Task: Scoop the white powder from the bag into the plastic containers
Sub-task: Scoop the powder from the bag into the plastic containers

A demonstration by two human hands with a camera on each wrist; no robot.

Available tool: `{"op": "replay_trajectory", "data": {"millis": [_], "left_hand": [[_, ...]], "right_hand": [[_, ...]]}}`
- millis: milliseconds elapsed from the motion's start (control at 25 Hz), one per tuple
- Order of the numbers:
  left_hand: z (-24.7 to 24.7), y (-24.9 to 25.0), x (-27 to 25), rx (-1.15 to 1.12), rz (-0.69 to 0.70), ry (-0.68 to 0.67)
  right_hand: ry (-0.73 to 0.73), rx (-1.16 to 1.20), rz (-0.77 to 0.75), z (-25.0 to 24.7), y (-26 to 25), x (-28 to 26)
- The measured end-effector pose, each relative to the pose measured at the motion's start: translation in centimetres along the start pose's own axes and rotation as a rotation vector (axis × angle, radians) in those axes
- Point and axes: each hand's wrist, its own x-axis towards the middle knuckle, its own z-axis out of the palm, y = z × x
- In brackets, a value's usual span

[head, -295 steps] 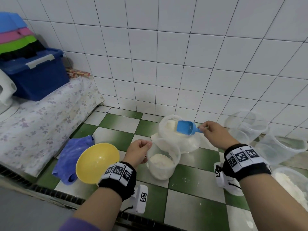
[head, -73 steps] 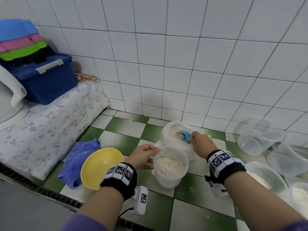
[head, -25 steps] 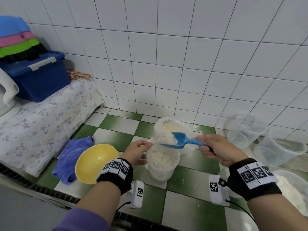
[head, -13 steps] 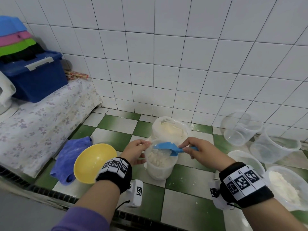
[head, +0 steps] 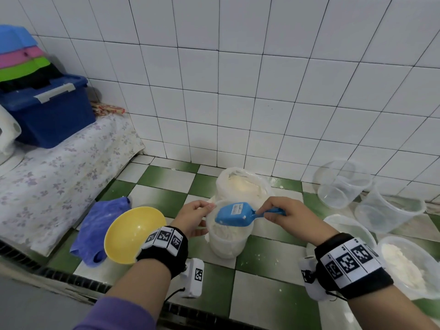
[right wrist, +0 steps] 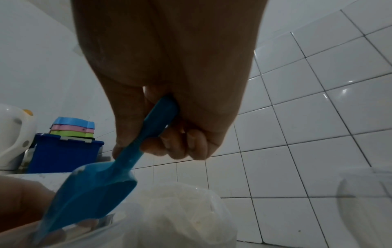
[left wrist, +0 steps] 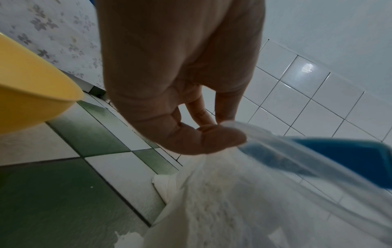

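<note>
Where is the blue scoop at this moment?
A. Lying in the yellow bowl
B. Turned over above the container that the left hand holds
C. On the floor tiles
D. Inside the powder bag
B: the blue scoop is bottom-up over the container, whose rim the left hand pinches.

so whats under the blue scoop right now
The blue scoop is turned over above the clear container of white powder. The scoop covers part of the container's opening, so the powder right beneath it is hidden.
</note>
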Motion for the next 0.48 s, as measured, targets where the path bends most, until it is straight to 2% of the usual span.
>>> {"op": "replay_trajectory", "data": {"millis": [200,320,400,480], "left_hand": [[0.0,-0.1,0.2,0.014,0.006,0.025],[0.0,-0.3,0.3,0.059,0.079,0.048],[0.1,-0.4,0.4,0.081,0.124,0.062],[0.1,-0.5,0.4,0.085,0.136,0.066]], "right_hand": [[0.07,0.367,0.136,-1.3,-0.1,-0.2],[0.202,0.526,0.184,-1.9,0.2,0.3],[0.342,0.404,0.198,-2.1,0.3,1.0],[0.394,0.066,0.18,-2.2,0.3,1.9]]}}
